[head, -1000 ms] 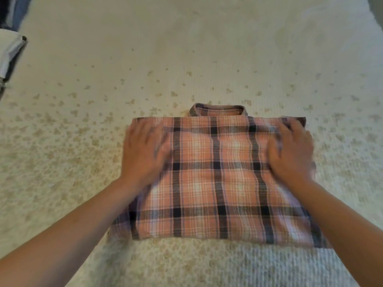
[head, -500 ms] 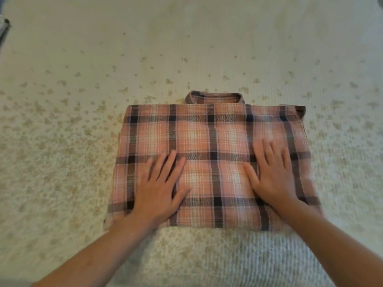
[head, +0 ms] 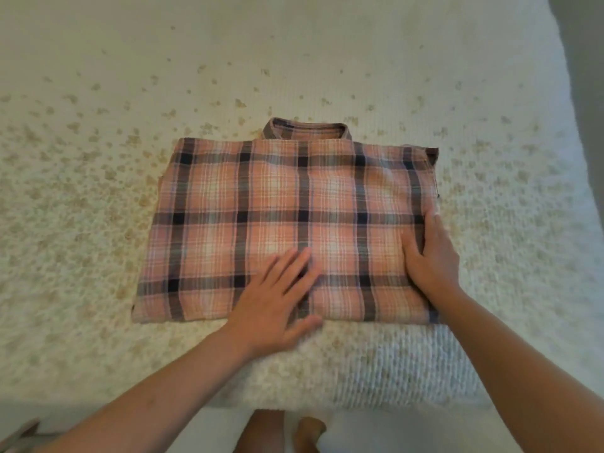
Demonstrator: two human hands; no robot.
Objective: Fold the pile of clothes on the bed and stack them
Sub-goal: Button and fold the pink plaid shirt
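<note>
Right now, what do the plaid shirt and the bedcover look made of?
Plaid shirt: soft woven cloth, likely cotton or flannel, matte; it lies flat with limp folded edges. Bedcover: cream textured fabric, seemingly ribbed or knitted, with fine ridges near the bed's edge.

1. The folded shirt point(head: 287, 220) is lying on the bed point(head: 98, 240).
2. The left hand point(head: 277, 299) is resting on the shirt's near edge.
3. The right hand point(head: 431, 256) is sitting at the shirt's right edge.

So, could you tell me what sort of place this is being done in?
Most likely a bedroom. A folded plaid shirt lies on a bed with a cream, speckled bedspread, the person stands at its near edge, and both hands, left and right, rest on the shirt.
</note>
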